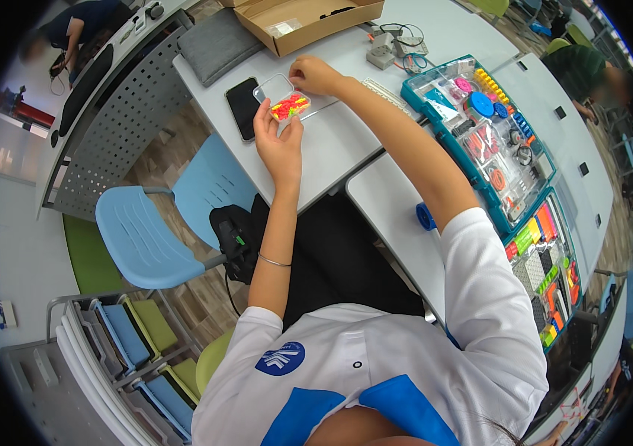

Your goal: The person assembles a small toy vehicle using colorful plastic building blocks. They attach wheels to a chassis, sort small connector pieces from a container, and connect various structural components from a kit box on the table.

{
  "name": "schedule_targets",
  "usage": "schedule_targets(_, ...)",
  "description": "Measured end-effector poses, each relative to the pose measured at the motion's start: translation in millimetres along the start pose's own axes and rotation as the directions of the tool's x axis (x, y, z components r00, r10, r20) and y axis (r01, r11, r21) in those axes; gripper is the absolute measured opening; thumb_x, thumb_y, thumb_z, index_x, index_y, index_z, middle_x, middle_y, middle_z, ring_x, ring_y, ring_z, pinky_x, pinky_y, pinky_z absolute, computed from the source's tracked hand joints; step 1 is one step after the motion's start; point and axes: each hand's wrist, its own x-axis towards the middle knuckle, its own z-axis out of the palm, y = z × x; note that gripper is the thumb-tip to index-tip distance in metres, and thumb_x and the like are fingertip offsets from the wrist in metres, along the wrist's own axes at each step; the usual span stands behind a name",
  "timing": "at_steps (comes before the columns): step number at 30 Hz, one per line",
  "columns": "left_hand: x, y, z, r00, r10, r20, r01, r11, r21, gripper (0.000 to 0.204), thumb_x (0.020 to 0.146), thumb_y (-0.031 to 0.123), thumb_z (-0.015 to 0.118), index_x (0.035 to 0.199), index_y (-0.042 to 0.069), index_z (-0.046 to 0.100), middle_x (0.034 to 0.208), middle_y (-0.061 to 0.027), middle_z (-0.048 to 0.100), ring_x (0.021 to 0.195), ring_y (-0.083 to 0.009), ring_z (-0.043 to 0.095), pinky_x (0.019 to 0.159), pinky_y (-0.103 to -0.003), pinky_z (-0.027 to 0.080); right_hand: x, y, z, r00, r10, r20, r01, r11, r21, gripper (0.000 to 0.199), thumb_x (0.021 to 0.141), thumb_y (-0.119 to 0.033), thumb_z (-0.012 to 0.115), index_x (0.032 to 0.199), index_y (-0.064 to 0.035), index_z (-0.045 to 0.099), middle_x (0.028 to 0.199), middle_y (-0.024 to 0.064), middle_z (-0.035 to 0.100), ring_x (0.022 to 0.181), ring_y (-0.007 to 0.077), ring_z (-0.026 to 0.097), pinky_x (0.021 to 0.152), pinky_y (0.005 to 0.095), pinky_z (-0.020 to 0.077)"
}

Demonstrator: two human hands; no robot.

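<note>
A small clear plastic box (290, 108) full of tiny red and yellow pieces is at the table's near left part, its transparent lid (273, 87) raised on the far side. My left hand (281, 141) grips the box from the near side, thumb and fingers at its edges. Just beyond and to the right, my right hand (315, 76) is closed, its fingertips bent down close to the lid. Whatever those fingers hold, if anything, is hidden. A dark smartphone (243, 108) lies flat left of the box.
An open cardboard box (307, 26) and a grey cushion-like pad (220, 46) are at the back. Grey electrical blocks with cables (398, 48) sit to their right. A teal parts case (447, 137) with coloured parts stands right, a blue ring (425, 216) nearby. Blue chairs (145, 230) stand left.
</note>
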Motion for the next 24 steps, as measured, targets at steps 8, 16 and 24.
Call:
schedule_targets(8, -0.8, -2.2, -4.2, 1.0, -0.002, 0.008, 0.002, 1.0, 0.003, 0.055, 0.09, 0.0, 0.066, 0.139, -0.003, 0.042, 0.131, -0.0182, 0.054, 0.126, -0.023, 0.054, 0.107, -0.035, 0.043, -32.0, -17.6, -2.0, 0.987, -0.153, 0.049, 0.158, 0.979, -0.126, 0.011, 0.08, -0.015, 0.069, 0.082, -0.004, 0.066, 0.093, 0.0106, 0.065, 0.098, 0.0296, 0.06, 0.083, 0.0399, 0.0499)
schedule_targets(16, 0.0, -1.0, -3.4, 1.0, -0.008, 0.015, 0.007, 0.998, 0.062, 0.056, 0.088, -0.003, 0.065, 0.138, -0.004, 0.041, 0.132, -0.0192, 0.052, 0.124, -0.0243, 0.055, 0.102, -0.035, 0.048, -55.4, 3.7, -38.5, 0.995, -0.002, 0.104, 0.01, 0.998, -0.069, 0.005, 0.08, -0.007, 0.068, 0.083, -0.0042, 0.065, 0.088, 0.0106, 0.062, 0.089, 0.0284, 0.06, 0.079, 0.0375, 0.0502)
schedule_targets(24, 0.3, -1.0, -3.1, 0.998, -0.021, 0.052, 0.018, 0.998, 0.056, 0.056, 0.087, -0.007, 0.063, 0.138, -0.005, 0.04, 0.131, -0.0204, 0.05, 0.124, -0.0255, 0.055, 0.098, -0.035, 0.054, -58.3, 11.4, -89.7, 0.952, 0.091, 0.292, -0.095, 0.995, -0.001, 0.028, 0.075, -0.015, 0.079, 0.1, -0.0055, 0.072, 0.097, 0.0105, 0.071, 0.088, 0.0235, 0.068, 0.081, 0.035, 0.0542)
